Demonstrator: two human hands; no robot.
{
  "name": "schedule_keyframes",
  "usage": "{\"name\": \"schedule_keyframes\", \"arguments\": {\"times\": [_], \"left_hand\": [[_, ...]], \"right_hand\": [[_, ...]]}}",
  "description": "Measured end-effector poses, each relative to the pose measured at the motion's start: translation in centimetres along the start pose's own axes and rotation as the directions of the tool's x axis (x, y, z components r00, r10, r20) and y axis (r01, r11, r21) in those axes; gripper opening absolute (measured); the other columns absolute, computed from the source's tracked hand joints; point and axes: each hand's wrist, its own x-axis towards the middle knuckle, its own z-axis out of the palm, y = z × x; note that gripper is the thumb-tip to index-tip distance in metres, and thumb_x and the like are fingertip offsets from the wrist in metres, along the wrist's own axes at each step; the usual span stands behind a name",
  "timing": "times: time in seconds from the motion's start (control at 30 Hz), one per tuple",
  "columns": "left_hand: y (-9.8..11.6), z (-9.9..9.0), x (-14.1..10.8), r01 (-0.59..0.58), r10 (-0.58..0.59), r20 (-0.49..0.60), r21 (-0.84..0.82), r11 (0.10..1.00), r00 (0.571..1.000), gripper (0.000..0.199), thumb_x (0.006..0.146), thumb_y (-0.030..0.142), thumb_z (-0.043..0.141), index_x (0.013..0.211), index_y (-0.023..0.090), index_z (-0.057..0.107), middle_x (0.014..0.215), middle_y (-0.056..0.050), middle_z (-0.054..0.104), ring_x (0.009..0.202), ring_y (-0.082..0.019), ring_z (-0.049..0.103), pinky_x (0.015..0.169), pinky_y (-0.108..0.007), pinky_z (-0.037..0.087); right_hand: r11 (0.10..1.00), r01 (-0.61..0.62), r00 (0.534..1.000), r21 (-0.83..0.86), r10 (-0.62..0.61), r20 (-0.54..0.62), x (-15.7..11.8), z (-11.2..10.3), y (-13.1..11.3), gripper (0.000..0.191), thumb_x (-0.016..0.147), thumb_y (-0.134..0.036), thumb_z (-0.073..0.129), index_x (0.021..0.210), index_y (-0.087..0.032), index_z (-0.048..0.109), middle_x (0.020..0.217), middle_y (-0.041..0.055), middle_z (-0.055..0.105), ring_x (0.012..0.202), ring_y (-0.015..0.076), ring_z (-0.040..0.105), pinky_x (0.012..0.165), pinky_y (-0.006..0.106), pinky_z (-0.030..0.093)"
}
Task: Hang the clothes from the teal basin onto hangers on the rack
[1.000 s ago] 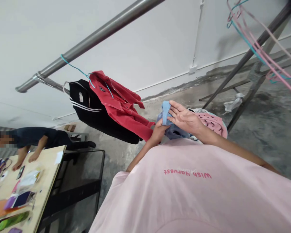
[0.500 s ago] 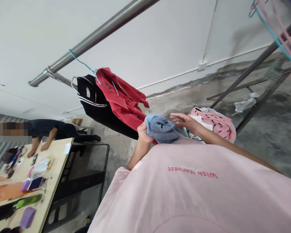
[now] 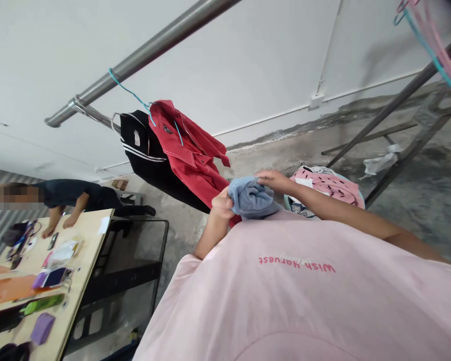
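Left hand (image 3: 221, 204) clamped on bunched blue garment (image 3: 250, 198), right hand (image 3: 273, 180) touching its rim, pinch unclear; cloth could hit floor (image 3: 188, 220) if left grip slackens.

Pale tabletop (image 3: 90, 233): green item (image 3: 44, 304), purple item (image 3: 42, 328).

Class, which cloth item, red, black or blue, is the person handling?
The blue cloth, gripped in the left hand with the right hand at its edge; the red jacket and black garment are hung up.

right hand (image 3: 273, 180) | back touching blue garment (image 3: 251, 199) | apart a moment ago
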Motion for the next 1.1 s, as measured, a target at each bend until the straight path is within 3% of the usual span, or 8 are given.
{"name": "schedule_keyframes", "arguments": {"times": [0.13, 0.33, 0.43, 0.5, 0.67, 0.83, 0.97, 1.1], "left_hand": [[2.2, -2.6, 0.8, -0.185, 0.229, -0.134, 0.275, 0.944, 0.964, 0.053, 0.045, 0.047, 0.092, 0.079, 0.018, 0.065, 0.069, -0.002, 0.065, 0.07, -0.022, 0.068, 0.067, -0.033, 0.055], [2.5, -6.8, 3.8, -0.252, 0.705, -0.308, 0.782, 0.57, 0.64, 0.024, 0.075, 0.025, 0.073, 0.096, 0.018, 0.065, 0.093, -0.003, 0.066, 0.087, -0.017, 0.062, 0.081, -0.028, 0.048], [0.6, -5.9, 4.4, -0.178, 0.779, -0.27, 0.883, 0.435, 0.566, 0.036, 0.078, 0.022, 0.069, 0.114, 0.018, 0.062, 0.115, -0.009, 0.062, 0.107, -0.021, 0.059, 0.09, -0.03, 0.046], [-1.0, -4.2, 4.1, -0.222, 0.749, -0.222, 0.868, 0.444, 0.625, 0.032, 0.082, 0.021, 0.066, 0.113, 0.018, 0.062, 0.112, -0.009, 0.062, 0.103, -0.02, 0.059, 0.087, -0.03, 0.047], [-4.4, 0.4, 2.9, -0.371, 0.41, 0.088, 0.627, 0.685, 0.908, 0.026, 0.088, 0.034, 0.064, 0.109, 0.018, 0.064, 0.101, -0.008, 0.065, 0.091, -0.019, 0.063, 0.079, -0.029, 0.05], [-5.8, 2.9, 3.3, -0.377, 0.336, 0.175, 0.52, 0.767, 0.925, 0.077, 0.075, 0.042, 0.08, 0.141, 0.021, 0.047, 0.141, -0.016, 0.049, 0.127, -0.03, 0.052, 0.094, -0.036, 0.049], [-6.6, 3.7, 4.3, -0.322, 0.341, 0.033, 0.426, 0.846, 0.94, 0.052, 0.074, 0.044, 0.08, 0.116, 0.018, 0.065, 0.117, -0.009, 0.067, 0.112, -0.025, 0.059, 0.1, -0.036, 0.044], [-6.2, 3.0, 4.3, -0.1, 0.104, -0.229, 0.032, 0.995, 0.968, 0.036, 0.073, 0.043, 0.078, 0.097, 0.017, 0.07, 0.086, -0.002, 0.072, 0.089, -0.02, 0.067, 0.09, -0.033, 0.049]], "right_hand": [[0.978, -0.083, 0.953, 0.192, 0.134, -0.272, 0.0, -3.0, -1.7, 0.03, 0.072, -0.047, 0.066, 0.07, -0.018, 0.059, 0.061, -0.0029, 0.054, 0.059, 0.011, 0.046, 0.058, 0.022, 0.039], [0.839, -0.058, 0.913, 0.541, 0.264, -0.311, -1.7, -4.6, -5.6, 0.037, 0.068, -0.037, 0.078, 0.064, -0.018, 0.047, 0.054, -0.0057, 0.042, 0.048, 0.006, 0.035, 0.046, 0.019, 0.031], [0.736, 0.046, 0.874, 0.676, 0.298, -0.383, -2.0, -4.9, -7.0, 0.035, 0.073, -0.032, 0.078, 0.067, -0.02, 0.045, 0.058, -0.0043, 0.047, 0.05, 0.0084, 0.042, 0.047, 0.021, 0.039], [0.716, 0.149, 0.825, 0.682, 0.29, -0.485, -2.2, -5.3, -7.7, 0.031, 0.077, -0.033, 0.075, 0.072, -0.022, 0.046, 0.065, -0.0024, 0.054, 0.058, 0.0121, 0.051, 0.052, 0.025, 0.047], [0.709, 0.342, 0.736, 0.617, 0.206, -0.645, -3.2, -4.9, -9.7, 0.027, 0.08, -0.036, 0.071, 0.077, -0.026, 0.046, 0.084, -0.0008, 0.064, 0.088, 0.0182, 0.062, 0.071, 0.032, 0.057], [0.655, 0.351, 0.868, 0.669, 0.039, -0.495, -4.3, -1.2, -11.7, 0.028, 0.074, -0.041, 0.076, 0.092, -0.029, 0.057, 0.105, -0.0007, 0.066, 0.102, 0.0181, 0.062, 0.089, 0.034, 0.054], [0.701, 0.24, 0.957, 0.671, -0.055, -0.285, -4.5, 1.0, -12.1, 0.049, 0.067, -0.049, 0.08, 0.106, -0.026, 0.062, 0.115, 0.0056, 0.067, 0.114, 0.0219, 0.059, 0.096, 0.036, 0.051], [0.871, 0.105, 0.988, 0.48, -0.035, -0.152, -5.2, -0.5, -11.8, 0.047, 0.073, -0.045, 0.077, 0.112, -0.022, 0.066, 0.118, 0.0097, 0.067, 0.119, 0.0238, 0.058, 0.096, 0.039, 0.05]]}}
